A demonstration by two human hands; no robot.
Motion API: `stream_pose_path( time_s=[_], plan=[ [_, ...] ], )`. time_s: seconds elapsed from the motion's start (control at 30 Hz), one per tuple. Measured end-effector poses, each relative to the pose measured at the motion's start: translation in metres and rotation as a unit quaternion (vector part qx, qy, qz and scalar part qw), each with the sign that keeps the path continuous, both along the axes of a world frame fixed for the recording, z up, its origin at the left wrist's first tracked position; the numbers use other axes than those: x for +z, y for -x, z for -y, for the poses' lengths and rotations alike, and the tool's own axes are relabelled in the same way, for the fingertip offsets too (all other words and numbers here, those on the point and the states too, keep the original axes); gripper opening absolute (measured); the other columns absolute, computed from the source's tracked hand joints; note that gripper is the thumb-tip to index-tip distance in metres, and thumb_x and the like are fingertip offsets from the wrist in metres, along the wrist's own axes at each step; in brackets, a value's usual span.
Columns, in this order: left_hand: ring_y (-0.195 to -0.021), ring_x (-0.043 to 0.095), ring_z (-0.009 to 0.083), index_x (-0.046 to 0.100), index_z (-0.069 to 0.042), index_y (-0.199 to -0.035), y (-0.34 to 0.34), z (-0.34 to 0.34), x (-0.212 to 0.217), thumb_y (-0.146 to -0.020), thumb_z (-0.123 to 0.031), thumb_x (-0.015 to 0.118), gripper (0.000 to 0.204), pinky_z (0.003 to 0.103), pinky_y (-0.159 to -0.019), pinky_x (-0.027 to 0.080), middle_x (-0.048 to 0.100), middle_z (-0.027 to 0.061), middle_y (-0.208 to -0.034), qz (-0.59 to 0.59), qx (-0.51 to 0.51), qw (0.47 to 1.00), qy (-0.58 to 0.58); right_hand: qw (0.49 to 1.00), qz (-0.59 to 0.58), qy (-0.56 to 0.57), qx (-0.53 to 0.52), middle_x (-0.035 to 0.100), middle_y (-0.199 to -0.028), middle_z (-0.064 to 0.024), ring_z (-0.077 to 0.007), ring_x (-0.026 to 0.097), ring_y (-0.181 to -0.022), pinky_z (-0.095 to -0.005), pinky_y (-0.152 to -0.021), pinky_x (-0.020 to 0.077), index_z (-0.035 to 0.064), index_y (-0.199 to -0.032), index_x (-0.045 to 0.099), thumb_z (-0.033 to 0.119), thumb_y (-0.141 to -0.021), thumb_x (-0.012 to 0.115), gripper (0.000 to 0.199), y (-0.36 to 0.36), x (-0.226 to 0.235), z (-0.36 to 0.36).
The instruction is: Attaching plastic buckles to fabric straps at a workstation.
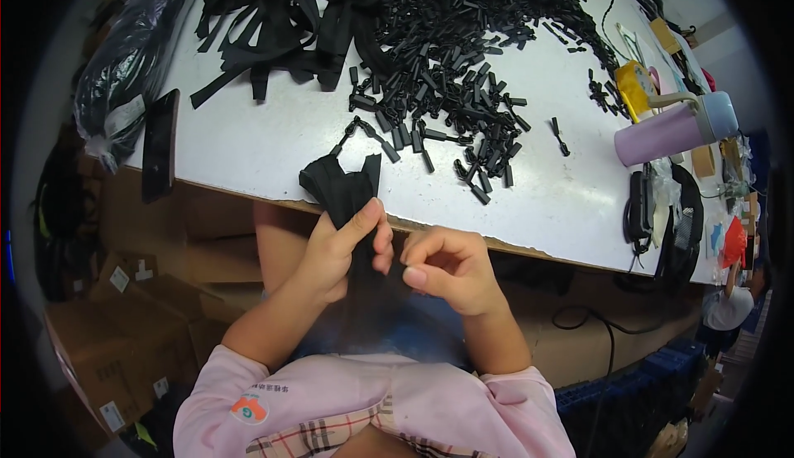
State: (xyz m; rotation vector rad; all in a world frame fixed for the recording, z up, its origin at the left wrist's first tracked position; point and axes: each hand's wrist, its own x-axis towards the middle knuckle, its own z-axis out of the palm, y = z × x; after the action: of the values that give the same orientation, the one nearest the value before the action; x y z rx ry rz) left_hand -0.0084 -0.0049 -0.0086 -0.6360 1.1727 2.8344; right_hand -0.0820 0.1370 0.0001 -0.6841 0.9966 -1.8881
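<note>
My left hand (pixel 343 251) is closed around a bunch of black fabric strips (pixel 337 187), which look like zipper tape. Their upper ends stick up over the table's front edge, and the rest hangs down toward my lap, partly blurred. Close by on the right, my right hand (pixel 455 269) has thumb and forefinger pinched beside the strips; what sits between the fingertips is too dark and small to make out. Just beyond the strips, a few black zipper pulls (pixel 364 131) lie on the white table (pixel 273 140). A large heap of the same zipper pulls (pixel 463 53) spreads behind them.
More black strips (pixel 306 36) lie at the back left, near a plastic-wrapped black bundle (pixel 132 53) and a dark flat bar (pixel 160 145). On the right stand a lilac bottle (pixel 662 134) and a yellow package (pixel 635 90). Cardboard boxes (pixel 124 342) sit below left.
</note>
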Motion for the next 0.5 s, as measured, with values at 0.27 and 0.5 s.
stream_pose_path(
  time_s=[0.27, 0.5],
  plan=[
    [-0.075, 0.050, 0.0115, 0.047, -0.004, -0.097, -0.003, -0.005, -0.002, -0.087, -0.045, 0.032, 0.045, 0.024, -0.069, 0.041, 0.051, 0.0025, -0.079, -0.001, -0.040, 0.999, 0.014, 0.874, -0.439, -0.128, -0.167, 0.051, -0.089, -0.0091, -0.0154, 0.054, -0.068, -0.0265, -0.058, 0.0449, 0.0006, -0.071, 0.053, 0.002, -0.068, 0.061, 0.008, -0.011, 0.013, 0.012],
    [-0.099, 0.043, 0.0138, 0.037, 0.000, -0.117, -0.009, -0.005, -0.011, -0.074, -0.051, 0.054, 0.069, 0.027, -0.084, 0.036, 0.046, 0.0080, -0.106, -0.123, -0.117, 0.972, 0.162, 0.794, -0.562, -0.146, -0.181, 0.051, -0.076, -0.0078, -0.0209, 0.051, -0.058, -0.0289, -0.054, 0.0444, 0.0024, -0.070, 0.055, 0.002, -0.061, 0.063, 0.012, -0.014, 0.005, 0.016]
  ],
)
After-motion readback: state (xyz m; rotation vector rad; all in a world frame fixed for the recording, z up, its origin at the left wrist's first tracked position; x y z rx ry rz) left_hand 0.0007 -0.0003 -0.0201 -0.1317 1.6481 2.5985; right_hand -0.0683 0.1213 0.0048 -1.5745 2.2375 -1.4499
